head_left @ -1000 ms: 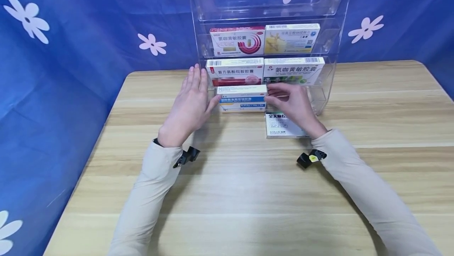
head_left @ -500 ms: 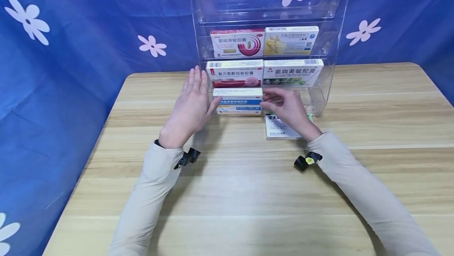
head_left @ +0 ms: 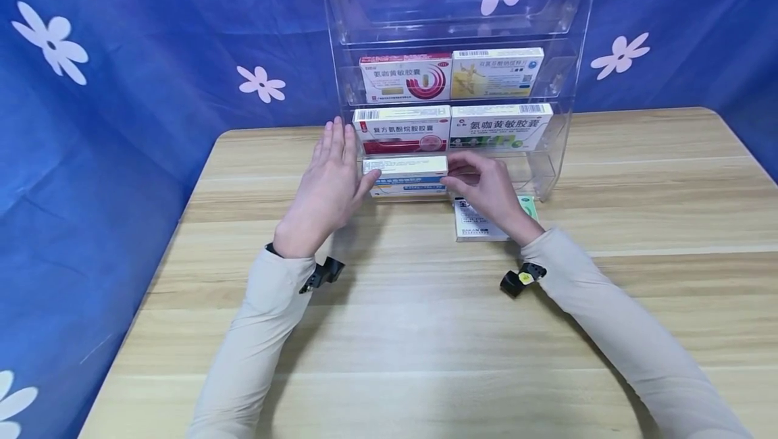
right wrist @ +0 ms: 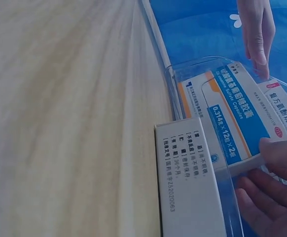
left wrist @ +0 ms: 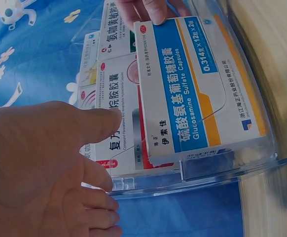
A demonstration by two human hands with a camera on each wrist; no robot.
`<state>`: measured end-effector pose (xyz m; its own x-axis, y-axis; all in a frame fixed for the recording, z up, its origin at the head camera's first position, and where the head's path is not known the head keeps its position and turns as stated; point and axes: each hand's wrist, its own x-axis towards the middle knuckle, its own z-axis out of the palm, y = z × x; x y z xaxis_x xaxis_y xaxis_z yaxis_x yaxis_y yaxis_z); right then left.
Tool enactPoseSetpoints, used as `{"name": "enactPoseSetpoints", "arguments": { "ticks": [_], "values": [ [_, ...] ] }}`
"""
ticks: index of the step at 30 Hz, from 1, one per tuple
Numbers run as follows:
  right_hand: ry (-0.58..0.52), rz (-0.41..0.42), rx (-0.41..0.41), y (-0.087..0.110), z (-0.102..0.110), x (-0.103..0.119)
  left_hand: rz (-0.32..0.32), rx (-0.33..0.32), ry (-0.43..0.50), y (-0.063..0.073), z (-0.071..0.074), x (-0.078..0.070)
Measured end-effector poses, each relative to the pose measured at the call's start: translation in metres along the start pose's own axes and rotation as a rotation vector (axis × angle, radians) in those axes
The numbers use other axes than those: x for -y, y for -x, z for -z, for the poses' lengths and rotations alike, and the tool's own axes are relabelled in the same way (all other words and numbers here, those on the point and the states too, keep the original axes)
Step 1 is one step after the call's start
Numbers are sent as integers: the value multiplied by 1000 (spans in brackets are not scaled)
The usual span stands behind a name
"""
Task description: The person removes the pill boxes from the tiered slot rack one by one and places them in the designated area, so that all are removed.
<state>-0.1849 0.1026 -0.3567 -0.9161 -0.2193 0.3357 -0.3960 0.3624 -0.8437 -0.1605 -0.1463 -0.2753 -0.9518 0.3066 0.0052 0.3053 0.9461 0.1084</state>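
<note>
In the bottom left slot of a clear acrylic rack (head_left: 458, 3) sits a white, blue and orange medicine box (head_left: 406, 166), labelled Glucosamine Sulfate Capsules in the left wrist view. My right hand (head_left: 486, 186) pinches its right end between thumb and fingers. My left hand (head_left: 325, 192) lies along the rack's left side with straight fingers, its thumb by the box's left end. Below the rack, partly behind my right forearm, a white and green medicine box (head_left: 480, 223) lies flat on the table.
Two medicine boxes, one with red rings (head_left: 406, 80) and one yellow and white (head_left: 497, 74), stand in an upper tier. Below them are a red-banded box (head_left: 402, 130) and a green-patterned box (head_left: 501, 128). A blue flowered curtain (head_left: 152, 40) hangs behind the wooden table (head_left: 395, 331).
My right hand and the blue and white medicine box have shifted slightly left and down into the bottom slot. The left hand stays at the rack's side.
</note>
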Motion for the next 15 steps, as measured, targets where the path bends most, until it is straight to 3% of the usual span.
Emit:
{"name": "enactPoseSetpoints", "arguments": {
  "ticks": [15],
  "values": [
    [-94, 41, -21, 2, 9, 3, 9, -10, 10, 1, -2, -1]
  ]
}}
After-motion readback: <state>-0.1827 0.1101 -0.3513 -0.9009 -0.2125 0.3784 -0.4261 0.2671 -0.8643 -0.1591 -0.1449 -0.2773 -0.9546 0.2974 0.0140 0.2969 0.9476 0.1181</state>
